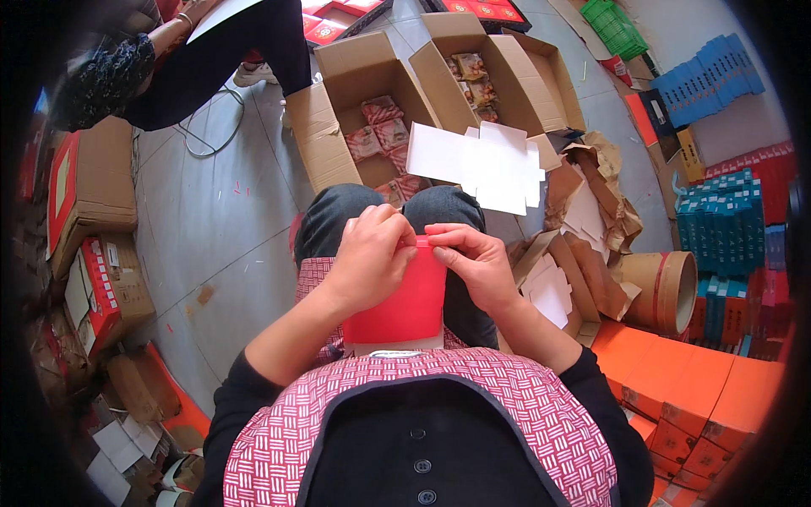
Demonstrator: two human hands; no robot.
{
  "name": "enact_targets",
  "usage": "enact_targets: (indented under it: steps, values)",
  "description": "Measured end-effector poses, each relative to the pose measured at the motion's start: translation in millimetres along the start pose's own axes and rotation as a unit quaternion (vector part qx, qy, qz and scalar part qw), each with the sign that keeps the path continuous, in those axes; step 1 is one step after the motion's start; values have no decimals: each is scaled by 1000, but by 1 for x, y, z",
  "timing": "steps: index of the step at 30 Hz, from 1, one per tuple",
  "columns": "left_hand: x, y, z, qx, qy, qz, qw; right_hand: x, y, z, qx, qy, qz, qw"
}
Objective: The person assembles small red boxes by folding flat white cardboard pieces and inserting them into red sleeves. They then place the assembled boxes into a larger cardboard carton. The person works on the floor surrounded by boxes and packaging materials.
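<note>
A bright red piece of folded card (395, 308), perhaps a box, lies on my lap over the checked apron, with a pale edge showing beneath it. My left hand (369, 255) pinches its far edge, fingers curled down and closed. At the far right corner my right hand (475, 260) grips the same edge between thumb and fingers. Both hands are close together, nearly meeting over a narrow flap. A flat white carton blank (477, 160) rests beyond my right knee, across the cardboard boxes.
An open carton (325, 135) with red-and-white packets stands ahead; another open carton (427, 59) beside it holds small packages. Orange boxes (676, 372) are stacked at my right, near a cardboard tube (655, 291) and brown paper (604, 194). Another person's leg (228, 72) is at upper left.
</note>
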State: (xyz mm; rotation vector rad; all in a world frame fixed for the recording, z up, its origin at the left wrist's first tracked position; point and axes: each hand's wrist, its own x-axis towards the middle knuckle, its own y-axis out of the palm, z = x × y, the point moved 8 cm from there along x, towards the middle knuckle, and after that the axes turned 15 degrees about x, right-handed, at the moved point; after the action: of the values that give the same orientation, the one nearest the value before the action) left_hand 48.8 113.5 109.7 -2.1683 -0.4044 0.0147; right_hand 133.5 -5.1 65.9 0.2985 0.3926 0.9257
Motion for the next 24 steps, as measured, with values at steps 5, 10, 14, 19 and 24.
enact_targets:
  steps: [5, 10, 14, 19, 24]
  values:
    - [4, 6, 1, 65, -15, 48, 997, 2, 2, -1, 14, 23, -12, 1000]
    - [-4, -24, 14, 12, -2, -5, 1000, -2, -1, 0, 2, -14, -12, 1000]
    - [-46, -1, 55, -224, -101, -29, 969, -9, 5, -2, -5, -54, 6, 999]
    - [-65, 7, 50, -320, -146, -125, 928, -21, 28, -1, -102, -145, -24, 984]
    - [-64, 7, 48, -327, -146, -144, 922, -23, 27, -6, -152, -177, -27, 972]
